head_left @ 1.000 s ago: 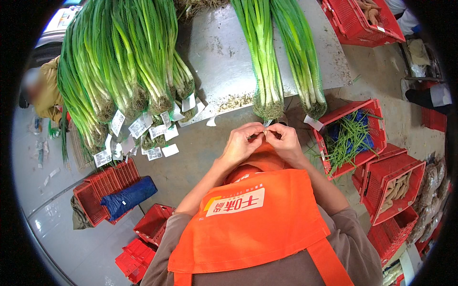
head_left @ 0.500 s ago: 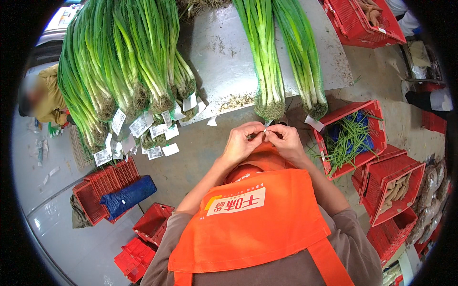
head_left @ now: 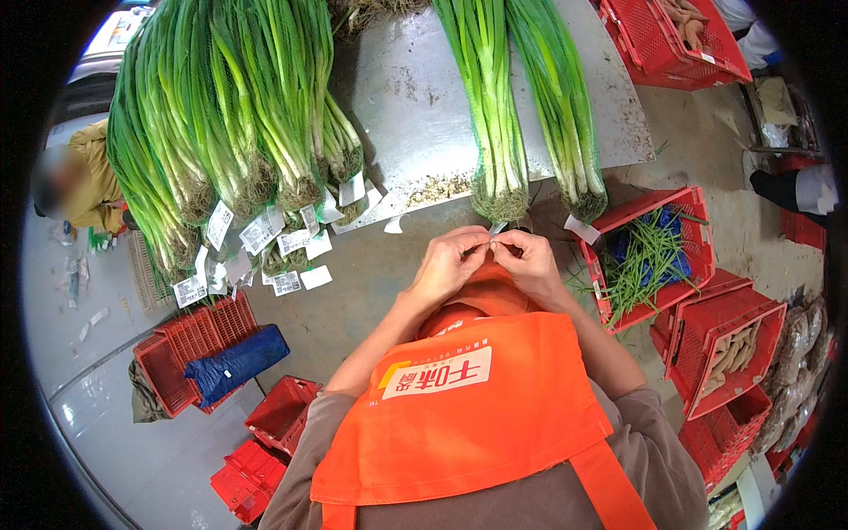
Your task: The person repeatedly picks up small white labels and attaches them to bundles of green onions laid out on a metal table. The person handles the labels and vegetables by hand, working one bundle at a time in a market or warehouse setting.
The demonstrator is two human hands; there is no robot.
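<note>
Left hand (head_left: 450,265) and right hand (head_left: 529,263) together at frame centre, thumbs and fingertips pinched on a small tag (head_left: 497,228) just below the roots of the centre scallion bundle (head_left: 497,115); exact grip partly hidden by the fingers. Centre bundle is in green netting, lies on the metal bench (head_left: 397,106) at upper centre, root end over the near edge. Right scallion bundle (head_left: 561,124) just beside it, also netted, white label (head_left: 581,230) at its root end. Big scallion pile (head_left: 238,106) at upper left, many white labels (head_left: 259,231) hanging at the roots.

Progress, judged from the labels: right bundle looks done, pile looks mostly done, some root ends hidden there so cannot count. Centre bundle looks unfinished, tag not let go; cannot tell if it is fastened. Red crate (head_left: 705,256) of loose green leaves right of centre, orange apron (head_left: 459,442) below the hands
</note>
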